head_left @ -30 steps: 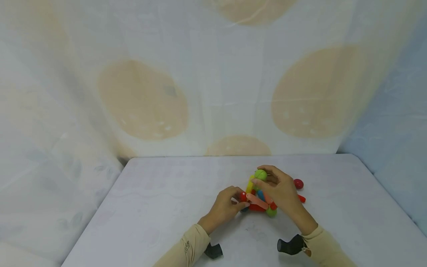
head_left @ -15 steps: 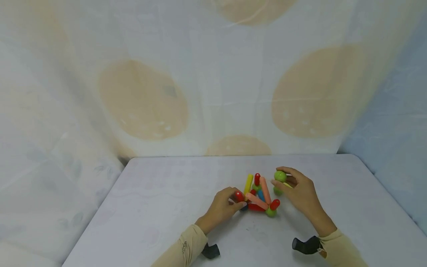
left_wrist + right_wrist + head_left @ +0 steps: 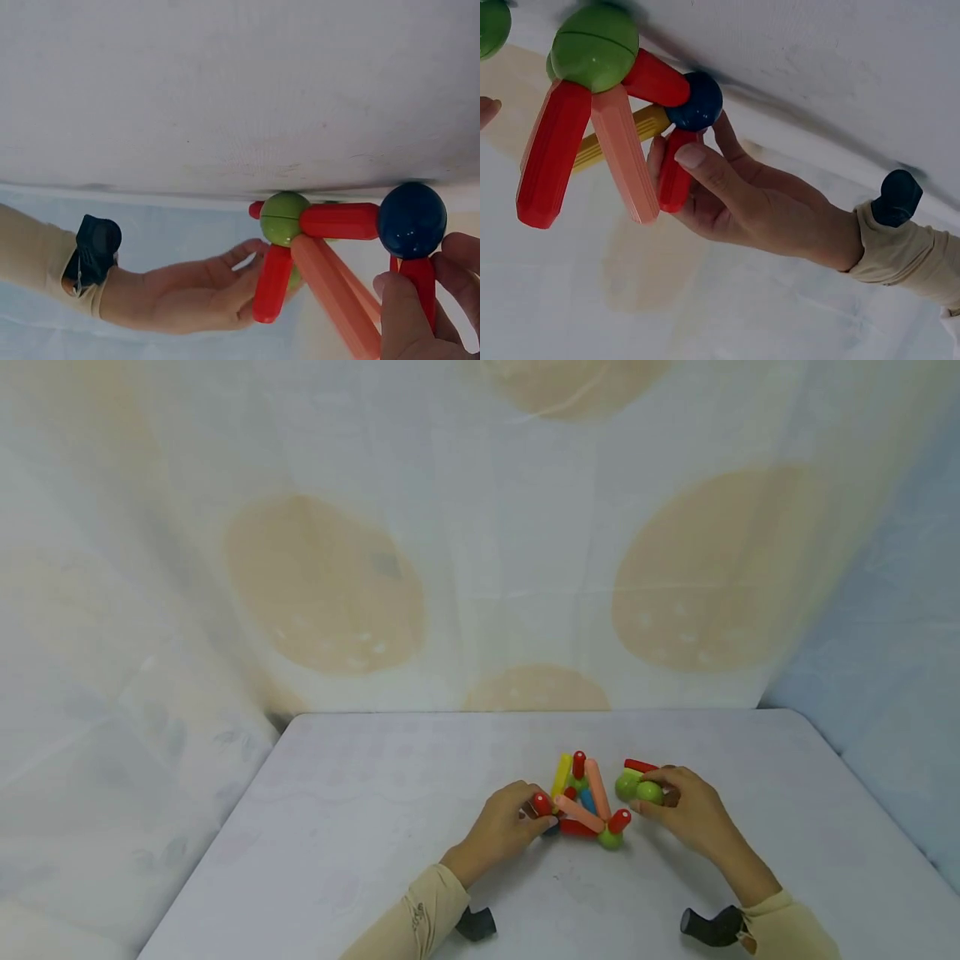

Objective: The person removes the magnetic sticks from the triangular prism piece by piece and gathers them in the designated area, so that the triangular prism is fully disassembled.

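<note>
A: A pale table point(image 3: 360, 827) stands in front of a hanging cloth point(image 3: 480, 568) printed with big tan ovals, which closes in the back and both sides.

B: And the hands? What does each one have?

A: The left hand point(image 3: 504, 828) has its fingers curled round a short red stick point(image 3: 542, 804) at the near-left corner of the stick-and-ball structure point(image 3: 585, 802). The wrist views show that stick joined to a dark blue ball point(image 3: 411, 220), with the thumb and fingertips pinching it.

B: The right one?

A: The right hand point(image 3: 686, 814) sits just right of the structure, apart from it, fingers closed about a green ball point(image 3: 649, 792). A second green ball point(image 3: 626, 787) and another red stick point(image 3: 640, 766) lie against its fingertips; whether it grips those too cannot be told.

B: So how far along does the build look?

A: Partly made, by the look of it. Several sticks already hang together: a yellow stick point(image 3: 561, 774), a salmon stick point(image 3: 597, 788) and red ones meeting at a low green ball point(image 3: 610, 838), and the cluster stands on the table between the hands. The pieces by the right hand are not joined to it yet, so there seems to be more to attach.

B: Anything else about?

A: Only the beige sleeves point(image 3: 420, 914) and a black wrist mount point(image 3: 708, 927) on each arm.
</note>
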